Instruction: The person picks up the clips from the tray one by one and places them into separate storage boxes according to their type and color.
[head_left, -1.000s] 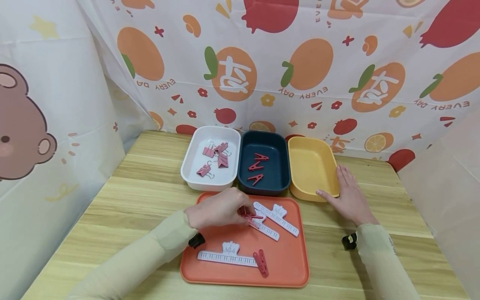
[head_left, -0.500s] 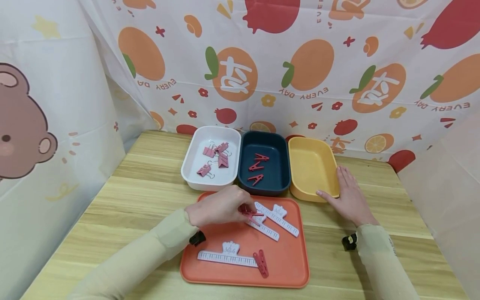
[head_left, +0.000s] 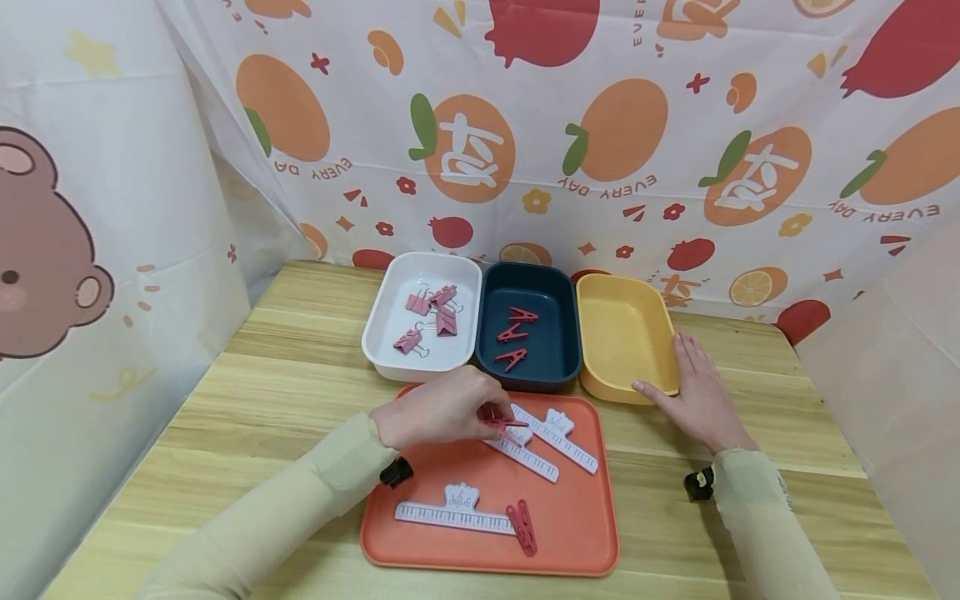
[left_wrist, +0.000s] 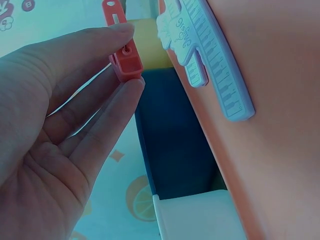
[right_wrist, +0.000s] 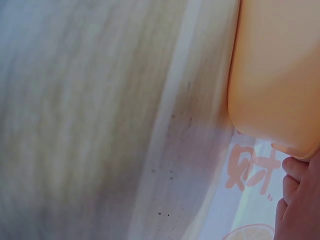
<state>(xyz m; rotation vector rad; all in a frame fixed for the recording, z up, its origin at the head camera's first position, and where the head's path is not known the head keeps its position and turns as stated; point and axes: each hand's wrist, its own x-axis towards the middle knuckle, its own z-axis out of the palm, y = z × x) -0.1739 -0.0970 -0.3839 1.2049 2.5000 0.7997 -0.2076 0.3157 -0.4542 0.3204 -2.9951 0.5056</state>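
Between thumb and fingertips, my left hand [head_left: 450, 408] pinches a red clothespin [left_wrist: 120, 45] above the orange tray [head_left: 570, 508]. Below it, two white piano-key clips [head_left: 555, 435] overlap near the tray's far side; the hand partly covers one. Another piano-key clip [head_left: 453, 517] lies at the near side, its right end meeting a second red clothespin [head_left: 522, 527]. My right hand [head_left: 701, 396] rests against the right side of the yellow bin [head_left: 626, 333], thumb at its near rim and fingers extended; the right wrist view catches only its fingers [right_wrist: 295, 185].
Left of the yellow bin stand a dark blue bin [head_left: 558, 342] holding three red clothespins [head_left: 512, 333] and a white bin [head_left: 382, 342] with several pink binder clips [head_left: 446, 321]. The bins touch side by side behind the tray. A fruit-print cloth [head_left: 540, 108] hangs behind the wooden table [head_left: 300, 350].
My left hand has risen slightly toward the bins, and the clothespin has turned a little in its fingers. The right hand stays on the yellow bin.
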